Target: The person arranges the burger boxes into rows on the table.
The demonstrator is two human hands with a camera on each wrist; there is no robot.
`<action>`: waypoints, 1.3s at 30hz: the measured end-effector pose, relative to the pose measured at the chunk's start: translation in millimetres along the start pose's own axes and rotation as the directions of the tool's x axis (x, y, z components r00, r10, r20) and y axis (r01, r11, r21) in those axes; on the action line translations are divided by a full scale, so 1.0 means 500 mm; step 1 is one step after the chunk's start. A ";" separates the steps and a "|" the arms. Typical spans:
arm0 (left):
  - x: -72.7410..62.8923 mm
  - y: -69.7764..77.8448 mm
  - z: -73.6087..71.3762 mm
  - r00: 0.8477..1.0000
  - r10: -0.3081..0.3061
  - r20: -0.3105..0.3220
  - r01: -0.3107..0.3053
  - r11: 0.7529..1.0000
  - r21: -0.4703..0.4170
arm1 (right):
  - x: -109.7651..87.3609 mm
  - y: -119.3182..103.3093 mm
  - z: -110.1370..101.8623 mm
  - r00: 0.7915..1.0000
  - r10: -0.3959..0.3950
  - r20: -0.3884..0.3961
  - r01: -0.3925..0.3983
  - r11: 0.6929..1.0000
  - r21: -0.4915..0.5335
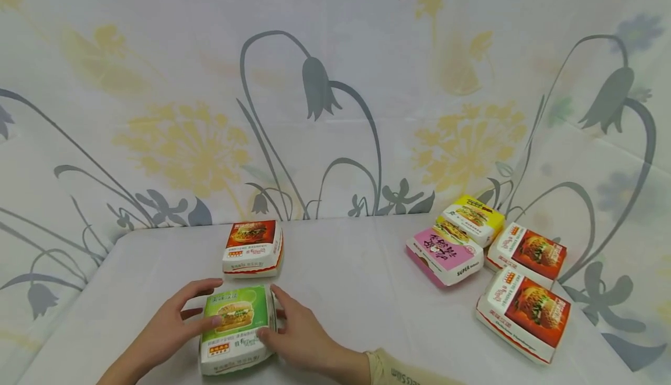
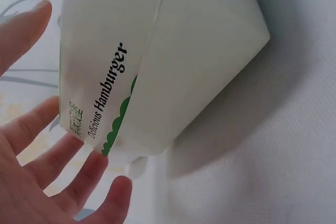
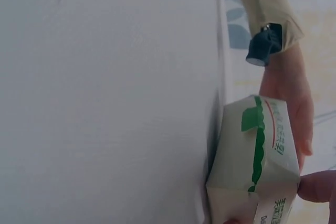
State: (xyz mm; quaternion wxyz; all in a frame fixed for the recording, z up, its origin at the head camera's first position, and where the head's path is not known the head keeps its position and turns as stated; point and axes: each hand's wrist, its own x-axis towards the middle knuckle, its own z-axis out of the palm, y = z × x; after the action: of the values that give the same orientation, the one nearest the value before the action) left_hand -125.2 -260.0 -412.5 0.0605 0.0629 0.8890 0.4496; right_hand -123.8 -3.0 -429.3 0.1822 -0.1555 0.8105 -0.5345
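A green-and-white hamburger box [image 1: 236,329] rests near the table's front left, with a burger picture on its lid. My left hand [image 1: 178,321] lies along its left side, thumb over the lid's edge. Seen from the left wrist, the left fingers [image 2: 63,174] are spread loosely, with tips at the box's printed edge. On the other side, my right hand [image 1: 296,329] grips the box, thumb at the lid's near right edge and index finger at the far right corner. In the right wrist view, the right thumb [image 3: 315,186] meets the green box's corner.
Just behind the green box stands a red-and-white hamburger box [image 1: 253,249]. At the right are a pink box [image 1: 444,257], a yellow box [image 1: 470,220] and two more red-and-white boxes, the nearer one [image 1: 524,314] in front. A flowered cloth [image 1: 335,140] hangs behind the white table [image 1: 346,292].
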 end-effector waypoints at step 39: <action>0.038 -0.028 0.009 1.000 -0.026 0.006 0.026 0.993 -0.117 | 0.008 0.001 -0.007 1.000 -0.020 0.000 0.020 0.999 -0.034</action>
State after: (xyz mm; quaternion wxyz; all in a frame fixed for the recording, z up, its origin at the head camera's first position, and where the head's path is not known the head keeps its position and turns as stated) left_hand -144.0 -261.7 -427.3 0.0720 0.0488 0.8615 0.5002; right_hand -129.0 -1.4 -429.1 0.1740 -0.1667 0.8178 -0.5226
